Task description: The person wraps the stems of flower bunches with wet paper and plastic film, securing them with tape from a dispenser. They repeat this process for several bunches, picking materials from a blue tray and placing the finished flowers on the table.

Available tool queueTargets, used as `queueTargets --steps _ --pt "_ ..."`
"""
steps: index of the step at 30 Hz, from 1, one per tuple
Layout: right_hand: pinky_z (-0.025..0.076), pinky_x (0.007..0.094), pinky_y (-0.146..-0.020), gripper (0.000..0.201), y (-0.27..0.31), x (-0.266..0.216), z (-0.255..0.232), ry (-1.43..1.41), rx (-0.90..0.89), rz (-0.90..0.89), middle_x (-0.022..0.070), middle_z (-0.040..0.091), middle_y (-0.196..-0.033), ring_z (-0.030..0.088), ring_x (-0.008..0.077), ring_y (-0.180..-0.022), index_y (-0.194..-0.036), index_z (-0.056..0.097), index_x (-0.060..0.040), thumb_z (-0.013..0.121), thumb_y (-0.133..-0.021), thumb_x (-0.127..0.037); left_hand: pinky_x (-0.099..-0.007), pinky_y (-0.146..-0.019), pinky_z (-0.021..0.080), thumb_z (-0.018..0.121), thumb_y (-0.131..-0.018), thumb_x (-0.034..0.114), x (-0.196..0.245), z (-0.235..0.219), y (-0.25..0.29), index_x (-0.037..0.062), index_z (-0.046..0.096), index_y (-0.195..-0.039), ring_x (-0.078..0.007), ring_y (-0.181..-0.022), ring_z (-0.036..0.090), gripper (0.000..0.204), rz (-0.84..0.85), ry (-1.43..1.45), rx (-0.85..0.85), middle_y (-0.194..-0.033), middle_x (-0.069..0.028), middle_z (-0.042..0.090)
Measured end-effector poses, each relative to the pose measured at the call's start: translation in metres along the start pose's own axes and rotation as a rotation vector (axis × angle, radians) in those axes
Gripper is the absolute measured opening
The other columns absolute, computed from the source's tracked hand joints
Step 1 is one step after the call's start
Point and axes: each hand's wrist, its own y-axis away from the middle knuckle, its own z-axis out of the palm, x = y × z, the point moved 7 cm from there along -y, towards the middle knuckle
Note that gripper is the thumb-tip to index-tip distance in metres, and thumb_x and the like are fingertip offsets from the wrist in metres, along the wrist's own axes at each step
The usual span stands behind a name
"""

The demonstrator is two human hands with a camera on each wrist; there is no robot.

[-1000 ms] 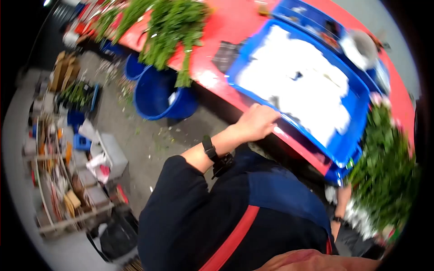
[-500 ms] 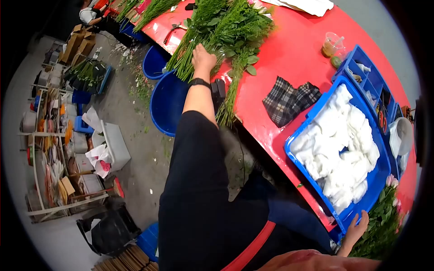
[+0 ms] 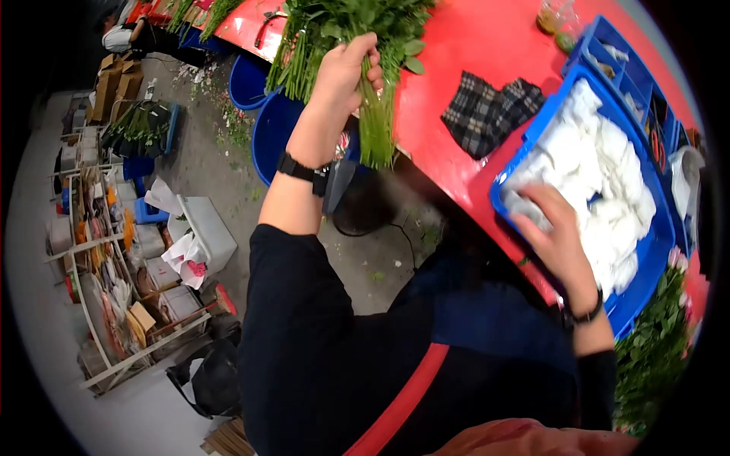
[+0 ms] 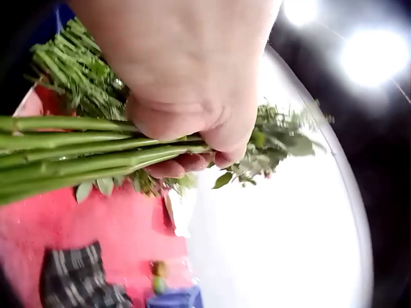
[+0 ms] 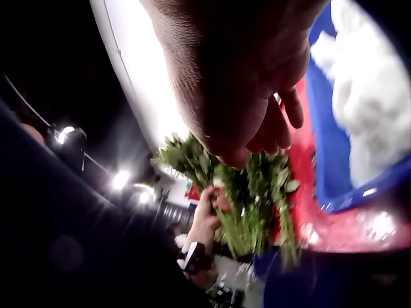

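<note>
Fingers of the left hand (image 3: 342,76) are clamped round green stems (image 3: 376,129) by the red table (image 3: 427,114); an even, gentle grip should avoid bruising. The right hand (image 3: 561,239), thumb apart from relaxed fingers, is at the blue tray (image 3: 631,300); whether it touches the white wadding (image 3: 597,167) is unclear, and leafy tops are cut off above

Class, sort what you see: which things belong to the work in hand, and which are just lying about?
Likely in the work:
- green stems, gripped by the left hand
- white wadding in the blue tray, right hand over it

Apparently lying about:
- checked cloth
- cardboard boxes
- black bag
</note>
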Motion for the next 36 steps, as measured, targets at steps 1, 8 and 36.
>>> queueTargets --steps 1,8,36 --pt "0.047 0.0367 -0.087 0.049 -0.014 -0.002 0.021 -0.041 -0.045 -0.019 0.0188 0.062 -0.108 0.06 0.0355 -0.1 -0.113 0.058 0.0024 0.077 -0.075 -0.022 -0.0295 -0.049 0.04 0.058 -0.089 0.025 -0.001 0.017 0.018 0.0075 0.05 -0.079 -0.0115 -0.05 0.042 0.022 0.006 0.096 -0.039 -0.07 -0.0025 0.048" --pt "0.048 0.0331 -0.065 0.036 -0.005 0.002 0.112 -0.578 -0.243 0.251 0.0103 0.061 -0.073 0.06 0.015 -0.071 -0.094 0.057 0.0029 0.071 -0.082 -0.028 -0.0292 -0.056 0.041 0.051 -0.093 0.031 -0.021 0.08 0.118 0.0085 0.051 -0.084 -0.0126 -0.059 0.046 0.024 0.208 0.396 0.036 -0.076 -0.0026 0.051" --pt "0.048 0.0387 -0.062 0.014 0.316 0.224 -0.124 0.352 0.159 0.409 0.0142 0.059 -0.068 0.06 0.0258 -0.065 -0.072 0.063 -0.0013 0.065 -0.071 -0.015 -0.0342 -0.058 0.044 0.064 -0.087 0.031 -0.26 0.356 0.264 -0.0006 0.061 -0.082 -0.0164 -0.058 0.054 0.032 -0.25 -1.089 -0.839 -0.061 -0.0106 0.056"
